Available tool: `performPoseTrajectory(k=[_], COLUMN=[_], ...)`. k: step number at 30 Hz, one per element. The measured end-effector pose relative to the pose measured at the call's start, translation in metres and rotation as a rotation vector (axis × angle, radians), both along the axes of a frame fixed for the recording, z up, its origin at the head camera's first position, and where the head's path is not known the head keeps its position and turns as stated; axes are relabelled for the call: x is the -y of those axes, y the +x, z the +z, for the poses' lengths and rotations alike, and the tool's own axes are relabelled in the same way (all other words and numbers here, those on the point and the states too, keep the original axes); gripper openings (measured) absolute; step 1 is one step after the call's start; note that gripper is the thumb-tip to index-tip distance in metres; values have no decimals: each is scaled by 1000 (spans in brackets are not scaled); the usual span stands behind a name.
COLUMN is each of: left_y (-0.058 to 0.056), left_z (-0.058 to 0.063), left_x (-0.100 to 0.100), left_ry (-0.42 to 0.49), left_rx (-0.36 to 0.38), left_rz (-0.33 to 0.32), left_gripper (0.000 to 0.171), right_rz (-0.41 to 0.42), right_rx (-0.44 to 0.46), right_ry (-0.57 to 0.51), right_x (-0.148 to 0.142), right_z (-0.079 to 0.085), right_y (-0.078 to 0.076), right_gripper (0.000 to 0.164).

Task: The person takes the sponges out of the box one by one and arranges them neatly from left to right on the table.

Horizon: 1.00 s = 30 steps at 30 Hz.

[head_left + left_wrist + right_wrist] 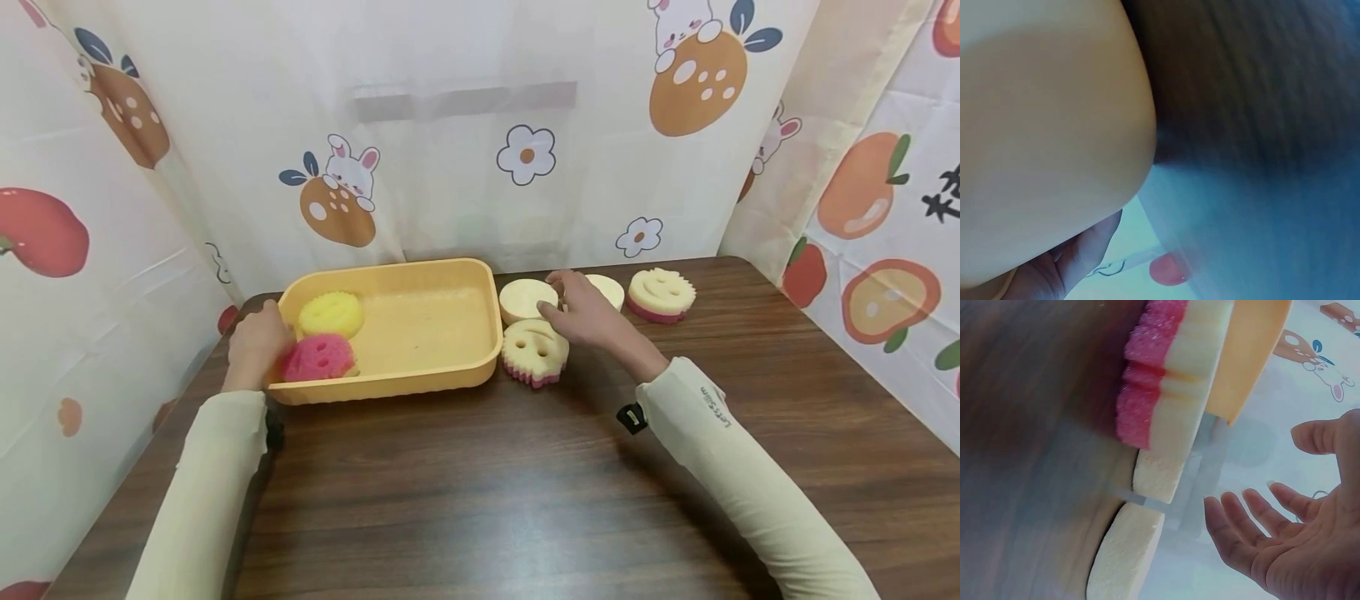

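Observation:
At the left end of a yellow tray [420, 325], my left hand [257, 342] grips the rim. In the left wrist view, part of that hand [1079, 259] shows behind a smooth tan surface. A yellow sponge [330, 315] and a pink face-shaped sponge [318, 358] lie inside the tray near this hand. My right hand [588, 315], fingers spread and holding nothing, hovers above two round cream sponges [525, 298], partly covering one. Just in front of them lies a cream-and-pink smiley sponge [536, 350] with a jagged edge, close beside the tray's right wall.
Another cream-and-pink smiley sponge [662, 292] sits farther right, near the back edge of the dark wooden table [465, 483]. Printed curtains [465, 167] hang behind the table and on both sides.

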<state>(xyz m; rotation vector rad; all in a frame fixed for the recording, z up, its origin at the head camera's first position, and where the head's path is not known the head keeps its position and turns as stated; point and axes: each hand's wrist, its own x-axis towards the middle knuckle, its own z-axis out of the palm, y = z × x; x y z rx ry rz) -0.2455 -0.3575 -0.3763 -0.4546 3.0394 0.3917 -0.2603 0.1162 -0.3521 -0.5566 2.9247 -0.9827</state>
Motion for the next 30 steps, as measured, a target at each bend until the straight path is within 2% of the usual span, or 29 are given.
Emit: performPoseTrajectory(k=[10, 18, 30], left_y=[-1, -3, -2], left_z=[-2, -1, -3], left_x=[0, 3, 6], left_ry=[9, 24, 31], left_rx=[-8, -1, -14], left_rz=[-22, -2, -8], left_gripper=[53, 49, 51], right_rz=[13, 13, 37], right_rx=[29, 43, 49], right_ry=[-44, -95, -128], right_x=[10, 22, 46], right_z=[10, 14, 21], right_y=[1, -4, -6], right_gripper=[58, 62, 62])
